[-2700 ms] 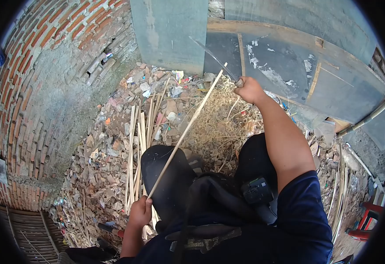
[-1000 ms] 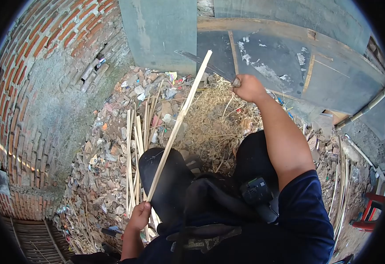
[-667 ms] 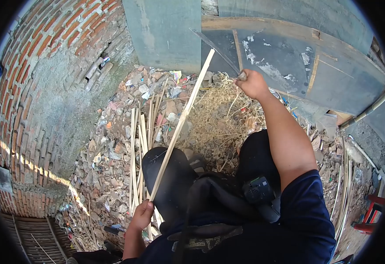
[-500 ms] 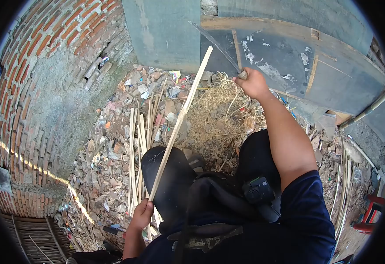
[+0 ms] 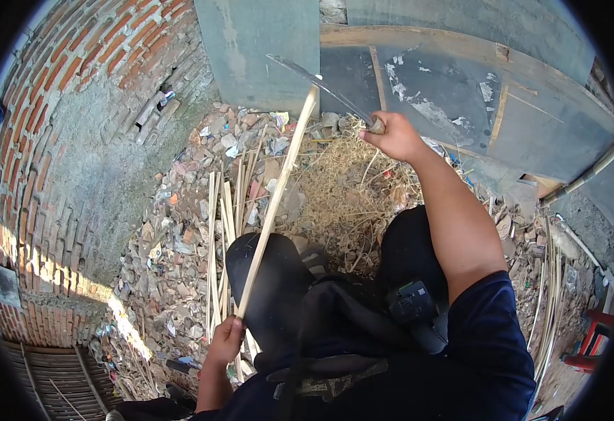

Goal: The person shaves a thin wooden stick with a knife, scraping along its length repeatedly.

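Observation:
My left hand is closed around the lower end of a long pale bamboo strip, which slants up and away past my left knee. My right hand grips the handle of a machete. Its long blade points up and to the left, and it meets or crosses the strip's far tip in this view; whether they touch I cannot tell. A small pale bit shows at that tip. More split bamboo strips lie on the ground beside my left leg.
Shavings cover the ground ahead, with rubble and litter around. A brick wall stands at left, and a grey panel ahead. More strips and a red object are at right.
The machete has moved left and slightly down, its blade now at the strip's tip. The strip's far end has swung left and down a little. My left hand stays almost in place.

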Demonstrator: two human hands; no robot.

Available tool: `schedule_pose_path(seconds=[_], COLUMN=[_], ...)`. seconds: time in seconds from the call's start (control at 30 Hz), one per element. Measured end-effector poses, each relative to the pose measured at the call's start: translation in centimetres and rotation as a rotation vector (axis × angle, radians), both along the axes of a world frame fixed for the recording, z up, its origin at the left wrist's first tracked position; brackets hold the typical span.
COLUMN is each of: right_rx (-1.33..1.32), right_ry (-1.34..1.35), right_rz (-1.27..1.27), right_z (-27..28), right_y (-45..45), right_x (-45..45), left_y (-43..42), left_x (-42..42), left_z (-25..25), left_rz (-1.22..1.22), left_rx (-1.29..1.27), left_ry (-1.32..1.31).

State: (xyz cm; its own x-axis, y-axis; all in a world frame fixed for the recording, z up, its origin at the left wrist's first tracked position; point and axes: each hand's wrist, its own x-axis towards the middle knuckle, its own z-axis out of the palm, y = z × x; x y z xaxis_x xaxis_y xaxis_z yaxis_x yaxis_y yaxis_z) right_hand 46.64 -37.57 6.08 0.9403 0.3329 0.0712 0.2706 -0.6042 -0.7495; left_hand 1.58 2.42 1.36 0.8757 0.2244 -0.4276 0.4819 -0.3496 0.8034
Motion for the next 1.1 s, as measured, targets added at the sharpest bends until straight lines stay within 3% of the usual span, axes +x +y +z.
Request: schedule_pose_path(seconds=[0.5,0.8,0.97,1.1], right_rx=[-0.048,-0.417,-0.495,-0.503], right_ry=[-0.068,-0.185,-0.162,-0.140], right_rz=[0.045,0.505,0.517,0.503], right_z=[-0.5,2.4,2.3,2.5], right_y=[1.0,5.2,6.4,6.7], right_x=[-0.4,-5.2,-6.2,-6.4], left_y=[-1.2,-1.4,-2.8,-3.4], left_x=[0.4,0.6,1.0,1.2], left_z=[0.1,-0.1,0.3,0.4], left_rz=[-0.030,-0.066,-0.058,-0.010], left_rx=[0.278,0.464,0.619,0.588], left_ry=[-0.157,-0.184,-0.166,-0.127])
